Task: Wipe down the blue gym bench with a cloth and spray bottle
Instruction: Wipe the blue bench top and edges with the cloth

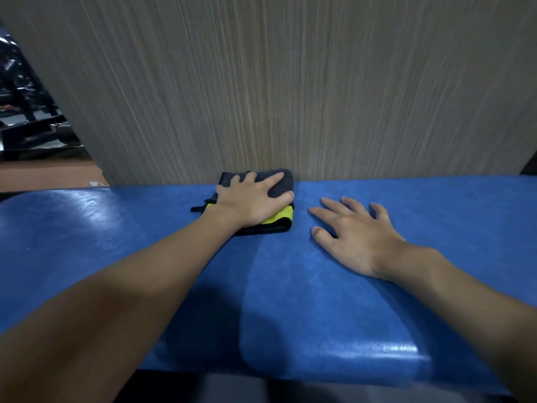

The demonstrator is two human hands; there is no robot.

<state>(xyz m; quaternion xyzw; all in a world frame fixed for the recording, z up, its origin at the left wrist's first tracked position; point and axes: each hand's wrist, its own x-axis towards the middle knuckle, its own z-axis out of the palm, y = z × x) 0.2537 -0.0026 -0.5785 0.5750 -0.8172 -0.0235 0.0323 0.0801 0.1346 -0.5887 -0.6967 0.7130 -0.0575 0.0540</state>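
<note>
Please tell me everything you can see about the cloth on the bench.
The cloth is folded into a soft-looking pad, dark grey on top with a yellow layer and black edging showing at its near side; a black loop sticks out to the left. It lies flat on the blue bench at its far edge, close to the wood-grain wall. The left hand presses on it with fingers spread. The right hand rests beside it, apart.

Bench [319, 286]: blue leather-look covering, smooth, faintly mottled. Glossy highlights at its left end and near edge, duller mid-pad. Cloth [280, 181] at bench's far edge: soft napped fabric, matt, grey and yellow. Panel [290, 82] behind bench: wood-grain, matt, finely streaked.
</note>
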